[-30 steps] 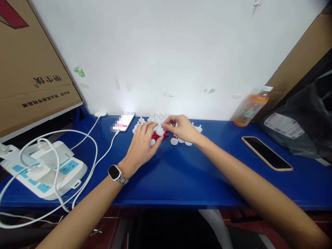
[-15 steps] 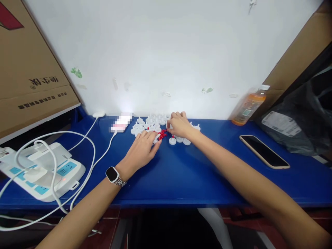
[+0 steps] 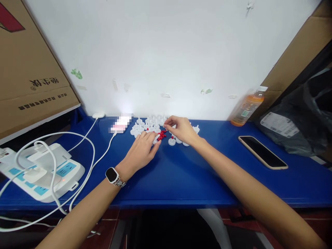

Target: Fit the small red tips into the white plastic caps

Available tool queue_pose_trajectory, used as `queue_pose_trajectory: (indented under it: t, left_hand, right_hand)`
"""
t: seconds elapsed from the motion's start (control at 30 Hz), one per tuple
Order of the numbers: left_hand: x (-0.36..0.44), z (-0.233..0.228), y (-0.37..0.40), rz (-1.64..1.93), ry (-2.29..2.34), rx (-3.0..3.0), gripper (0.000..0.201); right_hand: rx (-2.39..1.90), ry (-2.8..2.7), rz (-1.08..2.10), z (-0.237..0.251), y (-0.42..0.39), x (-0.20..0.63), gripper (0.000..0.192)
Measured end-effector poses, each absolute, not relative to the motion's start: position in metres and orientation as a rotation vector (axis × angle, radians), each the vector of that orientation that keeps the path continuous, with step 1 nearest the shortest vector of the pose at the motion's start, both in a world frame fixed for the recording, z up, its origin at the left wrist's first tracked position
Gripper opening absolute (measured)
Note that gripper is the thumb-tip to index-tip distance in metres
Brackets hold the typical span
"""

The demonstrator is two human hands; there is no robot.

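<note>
Several small white plastic caps (image 3: 145, 125) lie in a cluster near the wall on the blue table (image 3: 181, 173), with a little heap of red beads (image 3: 162, 135) among them. My left hand (image 3: 142, 149) rests flat on the table, its fingertips pinching one white cap beside the red beads. My right hand (image 3: 181, 128) hovers over the cluster's right side, thumb and forefinger pinched together; something tiny may be between them, too small to make out. A smartwatch (image 3: 112, 174) is on my left wrist.
A white power strip (image 3: 44, 169) with plugs and looping white cables lies at the left. A lit phone (image 3: 120, 123) lies by the wall, a dark phone (image 3: 261, 152) at the right. An orange drink bottle (image 3: 246, 107), cardboard boxes and a black bag (image 3: 298, 121) flank the table.
My left hand has drawn back slightly from the red beads. My right hand dipped to the caps and has lifted a little with pinched fingers.
</note>
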State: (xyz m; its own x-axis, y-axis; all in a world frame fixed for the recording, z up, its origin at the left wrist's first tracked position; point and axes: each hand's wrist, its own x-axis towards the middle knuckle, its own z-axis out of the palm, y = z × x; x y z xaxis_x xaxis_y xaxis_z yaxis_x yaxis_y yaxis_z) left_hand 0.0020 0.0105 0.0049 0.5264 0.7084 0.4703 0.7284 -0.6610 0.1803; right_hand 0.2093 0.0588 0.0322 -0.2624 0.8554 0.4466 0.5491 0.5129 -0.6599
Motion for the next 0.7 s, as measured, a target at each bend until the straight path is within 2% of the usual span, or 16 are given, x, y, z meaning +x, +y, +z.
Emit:
queue_pose_trajectory:
  t: [0.27,0.57,0.7]
  left_hand:
    - [0.003,0.004,0.009,-0.790,-1.313,-2.686,0.027]
    - [0.006,0.008,0.003,-0.804,-1.200,-2.758,0.027]
    - [0.006,0.008,0.003,-0.851,-1.231,-2.749,0.030]
  right_hand:
    - [-0.925,-1.676,0.967,0.021,0.023,0.194,0.025]
    - [-0.837,-1.536,1.211,0.018,0.025,0.193,0.042]
    - [-0.848,-1.555,1.171,0.017,0.027,0.191,0.042]
